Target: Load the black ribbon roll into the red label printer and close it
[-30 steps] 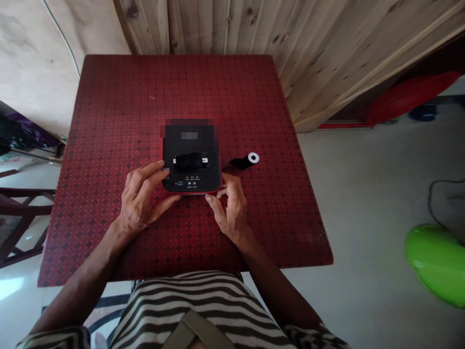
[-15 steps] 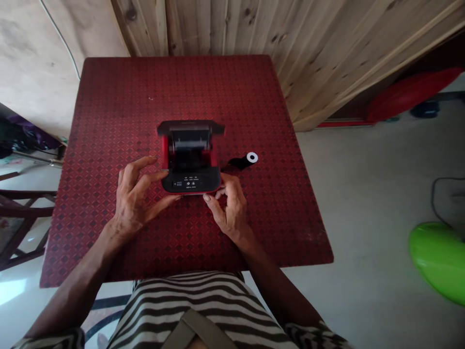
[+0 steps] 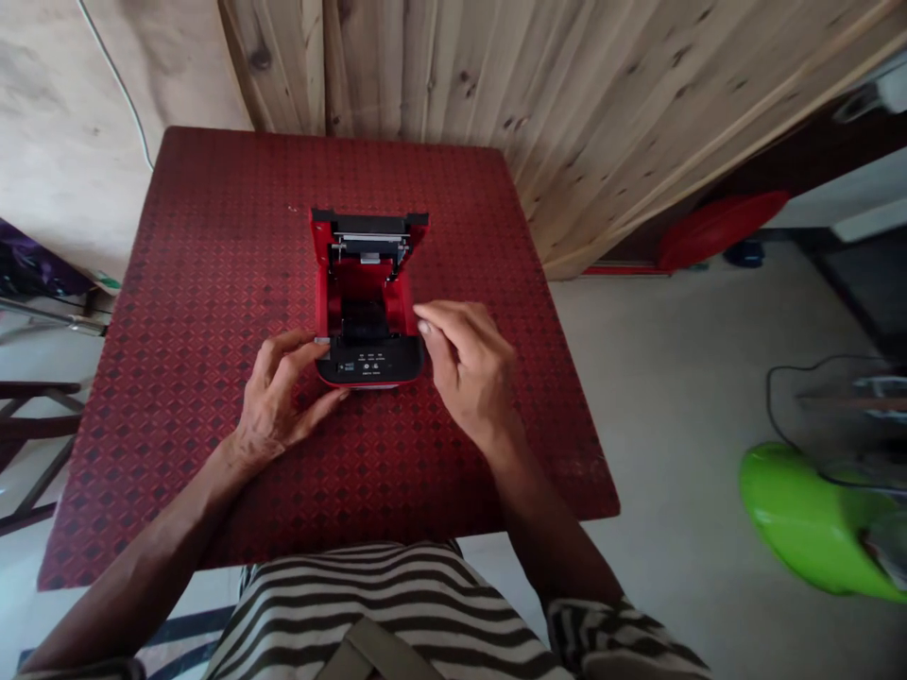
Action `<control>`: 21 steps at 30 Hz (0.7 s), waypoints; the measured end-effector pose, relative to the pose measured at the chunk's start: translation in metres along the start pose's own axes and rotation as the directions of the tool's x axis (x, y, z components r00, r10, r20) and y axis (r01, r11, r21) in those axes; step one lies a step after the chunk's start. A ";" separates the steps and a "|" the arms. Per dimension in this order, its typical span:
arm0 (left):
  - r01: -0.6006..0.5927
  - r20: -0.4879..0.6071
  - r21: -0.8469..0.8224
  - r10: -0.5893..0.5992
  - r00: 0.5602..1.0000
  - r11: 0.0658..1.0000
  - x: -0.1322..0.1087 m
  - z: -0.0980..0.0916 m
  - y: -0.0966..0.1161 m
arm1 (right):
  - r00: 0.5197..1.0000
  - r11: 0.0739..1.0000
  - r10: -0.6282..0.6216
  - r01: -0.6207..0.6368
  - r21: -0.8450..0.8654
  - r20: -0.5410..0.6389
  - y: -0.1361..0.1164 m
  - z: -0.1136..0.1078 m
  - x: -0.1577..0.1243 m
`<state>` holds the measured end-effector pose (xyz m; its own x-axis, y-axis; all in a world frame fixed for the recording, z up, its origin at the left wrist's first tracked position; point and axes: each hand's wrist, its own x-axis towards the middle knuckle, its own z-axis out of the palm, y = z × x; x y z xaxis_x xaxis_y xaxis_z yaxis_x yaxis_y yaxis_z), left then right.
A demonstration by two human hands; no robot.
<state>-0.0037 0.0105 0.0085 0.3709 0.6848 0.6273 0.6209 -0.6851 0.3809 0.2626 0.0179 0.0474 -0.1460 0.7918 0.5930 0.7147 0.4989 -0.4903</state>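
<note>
Bracing hand: left hand (image 3: 280, 401), fingers loosely spread, thumb and forefinger against the printer's (image 3: 368, 364) near-left corner.
Working hand: right hand (image 3: 471, 368), fingers drawn together at the printer's right wall; a pinch cannot be confirmed.
Printer: between both hands on the bench (image 3: 213, 236), lid (image 3: 369, 225) tipped open beyond them, dark roll (image 3: 365, 321) in the bay.
Advice: hold the left hand firm so the body cannot slide.

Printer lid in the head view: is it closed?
No, the lid stands raised at the back of the printer, leaving the red inner compartment exposed.
</note>
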 end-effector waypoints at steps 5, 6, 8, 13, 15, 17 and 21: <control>0.015 0.020 -0.006 -0.015 1.000 1.000 -0.006 0.005 0.000 | 0.843 0.986 -0.096 0.154 -0.067 0.529 0.004 0.015 0.067; 0.016 0.024 -0.008 -0.015 1.000 1.000 -0.008 0.006 0.000 | 0.807 0.981 -0.082 0.169 -0.096 0.585 0.004 0.021 0.075; 0.021 0.035 -0.018 -0.021 0.999 1.000 -0.009 0.008 -0.001 | 0.752 0.969 -0.053 0.197 -0.147 0.657 0.001 0.030 0.086; 0.022 0.049 -0.036 -0.020 0.999 0.999 -0.012 0.009 -0.001 | 0.656 0.950 -0.020 0.249 -0.191 0.755 -0.005 0.043 0.095; 0.021 0.053 -0.036 -0.019 0.998 0.999 -0.013 0.009 -0.001 | 0.631 0.941 -0.013 0.269 -0.203 0.775 -0.006 0.045 0.097; 0.022 0.055 -0.034 -0.020 0.998 0.999 -0.013 0.008 -0.001 | 0.618 0.934 -0.006 0.284 -0.215 0.786 -0.007 0.044 0.098; 0.022 0.037 -0.026 -0.021 0.999 0.999 -0.012 0.007 -0.001 | 0.642 0.930 0.013 0.275 -0.245 0.767 -0.012 0.036 0.100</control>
<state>-0.0039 0.0047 -0.0047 0.3834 0.7078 0.5933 0.6106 -0.6763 0.4121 0.2145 0.1034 0.0893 -0.6091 0.7847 -0.1153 0.7922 0.5949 -0.1360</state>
